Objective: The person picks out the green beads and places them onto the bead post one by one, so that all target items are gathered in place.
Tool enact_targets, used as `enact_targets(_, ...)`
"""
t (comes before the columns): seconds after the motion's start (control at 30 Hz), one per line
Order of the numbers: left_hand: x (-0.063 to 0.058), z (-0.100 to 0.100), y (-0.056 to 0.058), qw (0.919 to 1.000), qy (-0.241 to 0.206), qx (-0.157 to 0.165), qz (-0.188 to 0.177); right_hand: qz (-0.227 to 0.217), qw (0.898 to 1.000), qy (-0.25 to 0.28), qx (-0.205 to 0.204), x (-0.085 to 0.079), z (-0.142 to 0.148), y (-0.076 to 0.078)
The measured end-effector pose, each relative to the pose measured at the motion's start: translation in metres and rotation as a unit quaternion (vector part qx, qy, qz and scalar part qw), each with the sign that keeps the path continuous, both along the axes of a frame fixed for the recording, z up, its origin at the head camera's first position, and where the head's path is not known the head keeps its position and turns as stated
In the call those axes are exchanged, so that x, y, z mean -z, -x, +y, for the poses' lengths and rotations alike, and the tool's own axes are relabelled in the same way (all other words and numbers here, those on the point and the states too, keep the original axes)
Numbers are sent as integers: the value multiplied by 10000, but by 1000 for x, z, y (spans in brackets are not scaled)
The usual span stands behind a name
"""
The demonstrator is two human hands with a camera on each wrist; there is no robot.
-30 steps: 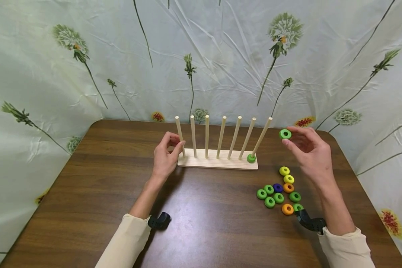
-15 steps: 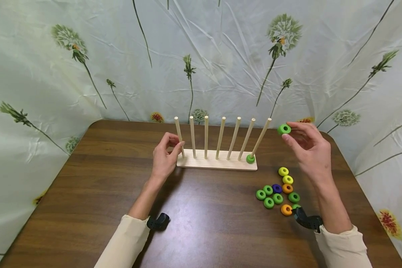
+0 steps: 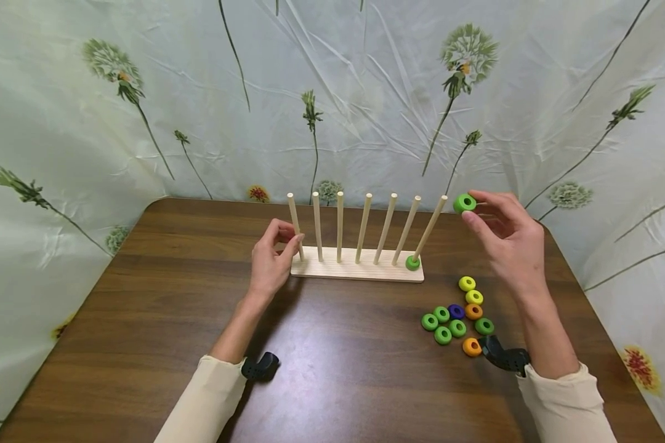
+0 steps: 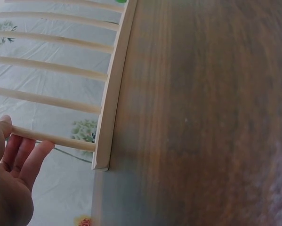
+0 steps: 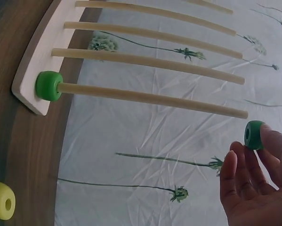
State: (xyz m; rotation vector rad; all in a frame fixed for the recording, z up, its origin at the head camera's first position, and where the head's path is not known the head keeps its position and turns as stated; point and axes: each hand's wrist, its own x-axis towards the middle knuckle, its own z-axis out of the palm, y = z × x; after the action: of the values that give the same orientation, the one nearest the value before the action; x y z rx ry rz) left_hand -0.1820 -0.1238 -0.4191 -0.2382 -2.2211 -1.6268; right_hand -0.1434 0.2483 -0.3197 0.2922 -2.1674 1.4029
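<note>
My right hand [image 3: 507, 240] pinches a green wooden ring [image 3: 465, 203] between thumb and fingers, its hole facing the camera. The ring is held beside the top of the rightmost peg [image 3: 430, 227], apart from it in the right wrist view. Another green ring [image 5: 49, 86] sits at the foot of that peg, against the pale wooden base [image 3: 354, 271]. At the other end, my left hand [image 3: 273, 257] holds the leftmost peg [image 4: 60, 139] between thumb and fingers. The several pegs between carry no rings.
On the table [image 3: 332, 369], right of the base, lies a loose group of rings: two yellow [image 3: 474, 297], a dark blue [image 3: 456, 312], two orange [image 3: 472, 347] and several green [image 3: 443, 335]. A flower-printed cloth [image 3: 255, 123] hangs behind the table's far edge.
My right hand has lifted the green ring and brought it a little left, closer to the top of the rightmost peg. The left hand has kept its grip on the leftmost peg.
</note>
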Motion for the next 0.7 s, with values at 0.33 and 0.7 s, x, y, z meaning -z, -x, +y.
enact_targets(0.33,-1,1,1,10000,-31,-54,-28,173,9997,-55,-144,-5,-8,6)
enact_targets(0.7,-2,1,0,10000,-33,-47,-65,8,9996,-246,-113,-9,-12,8)
